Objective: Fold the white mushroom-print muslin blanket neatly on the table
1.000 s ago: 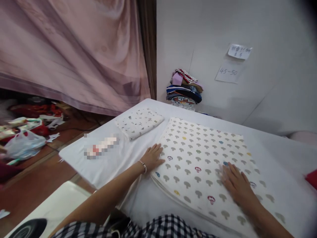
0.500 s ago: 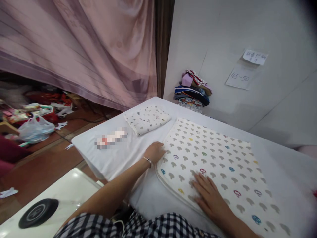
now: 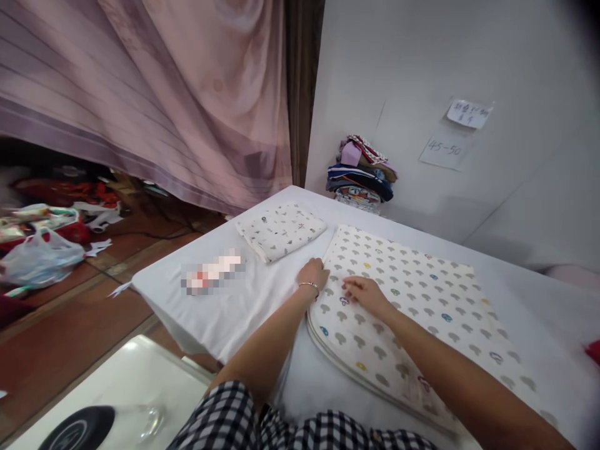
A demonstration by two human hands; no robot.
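A white cloth with a mushroom print [image 3: 422, 306] lies folded in layers on the white-covered table, its rounded near edge showing the layers. At the cloth's left edge is my left hand [image 3: 313, 275], wearing a thin bracelet, its fingers bent down and closed on that edge. Just right of it, my right hand [image 3: 370, 296] is over the cloth's upper surface, fingers loosely bent and apart, with nothing visible in them. Whether its fingertips touch the fabric I cannot tell. A smaller folded white cloth with a scattered print [image 3: 284, 231] lies farther back to the left.
A blurred-out object [image 3: 213, 272] lies on the table [image 3: 262, 294] at left. Folded clothes [image 3: 360, 175] are stacked by the wall behind. A white surface with a black round object [image 3: 77, 431] stands at lower left. A plastic bag [image 3: 44, 256] sits on the floor.
My right hand has lifted from lying flat on the near part of the cloth and moved up and left, close to my left hand. My left hand has slid slightly forward along the edge, its fingers bending.
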